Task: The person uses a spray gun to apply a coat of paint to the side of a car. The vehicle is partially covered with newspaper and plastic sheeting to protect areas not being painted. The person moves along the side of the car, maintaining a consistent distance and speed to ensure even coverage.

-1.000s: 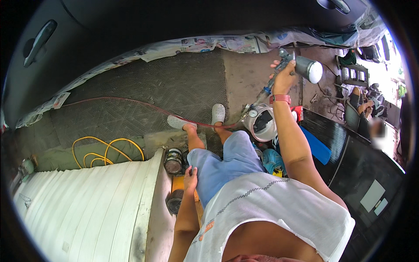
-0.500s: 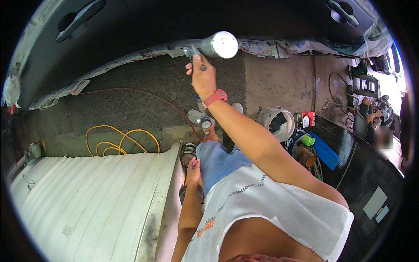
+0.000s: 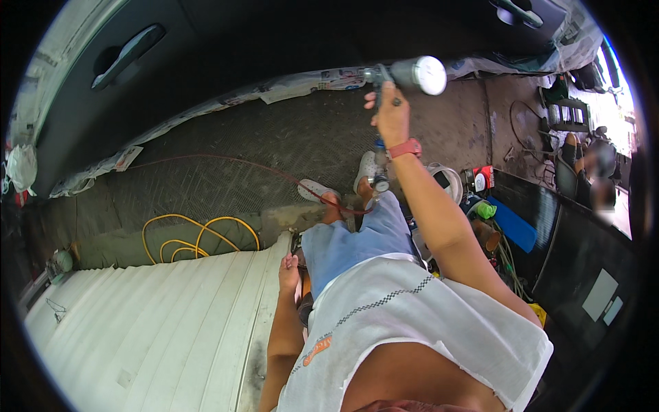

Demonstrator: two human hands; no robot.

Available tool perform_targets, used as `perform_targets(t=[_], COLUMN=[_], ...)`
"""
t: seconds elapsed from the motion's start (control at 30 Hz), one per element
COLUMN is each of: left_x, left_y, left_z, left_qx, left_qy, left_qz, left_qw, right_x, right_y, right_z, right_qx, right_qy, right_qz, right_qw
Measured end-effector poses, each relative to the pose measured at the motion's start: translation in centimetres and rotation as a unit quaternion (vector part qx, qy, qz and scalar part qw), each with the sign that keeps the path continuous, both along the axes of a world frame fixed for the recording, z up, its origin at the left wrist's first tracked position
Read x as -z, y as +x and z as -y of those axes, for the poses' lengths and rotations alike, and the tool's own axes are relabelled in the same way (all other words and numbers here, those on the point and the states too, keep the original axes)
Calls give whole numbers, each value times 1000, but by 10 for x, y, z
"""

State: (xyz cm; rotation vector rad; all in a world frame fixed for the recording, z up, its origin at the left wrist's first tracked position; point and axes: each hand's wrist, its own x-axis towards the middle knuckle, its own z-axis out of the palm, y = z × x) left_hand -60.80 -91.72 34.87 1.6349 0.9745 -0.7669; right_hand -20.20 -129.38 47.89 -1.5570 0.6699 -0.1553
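My right hand (image 3: 393, 118), with a red watch (image 3: 405, 148) on the wrist, is wrapped round the handle of a spray gun (image 3: 382, 74). A metal cup with a pale round end (image 3: 429, 75) sticks out to the gun's right. The gun is raised in front of the dark car door panel (image 3: 254, 48). Below the handle hang a round gauge (image 3: 380, 184) and a thin red hose (image 3: 274, 169). My left hand (image 3: 289, 271) is low beside my left thigh, by the white ribbed panel's edge, with its fingers curled; whatever they may hold is hidden.
Newspaper and plastic masking (image 3: 295, 89) lines the panel's lower edge. A white ribbed panel (image 3: 158, 323) lies at left, near a coiled yellow hose (image 3: 199, 230). At right are a bucket (image 3: 449, 182), a blue board (image 3: 509, 223) and a black panel (image 3: 576, 261). Another person (image 3: 583, 168) sits far right.
My right hand has moved to the right along the door panel with the spray gun. The gauge and red hose have swung right with it. My feet are further apart; my left hand stays low.
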Motion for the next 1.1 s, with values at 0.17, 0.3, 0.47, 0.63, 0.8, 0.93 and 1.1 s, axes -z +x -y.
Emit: perform_targets(t=[0.17, 0.3, 0.47, 0.63, 0.8, 0.93, 1.1], left_x=[-10, -27, -39, -52, -39, -43, -41], left_y=[38, 76, 107, 118, 95, 73, 36], left_z=[23, 62, 88, 93, 73, 51, 21], left_qx=[16, 20, 78, 97, 74, 33, -23], left_qy=[3, -22, -21, 7, 26, 24, 33], left_qz=[14, 31, 63, 44, 39, 36, 32], left_qw=[1000, 999, 995, 994, 996, 999, 999], right_x=[3, -14, -32, -40, -35, -23, -26], right_y=[-25, -36, -40, -33, -21, -11, 6], right_z=[118, 187, 230, 177, 54, -48, -143], right_qx=[77, 147, 226, 165, 42, -59, -150], right_qy=[-59, -75, -108, -79, 21, 24, 19], right_qz=[10, 3, 24, 13, -6, 5, 45], right_qw=[995, 986, 968, 983, 999, 998, 988])
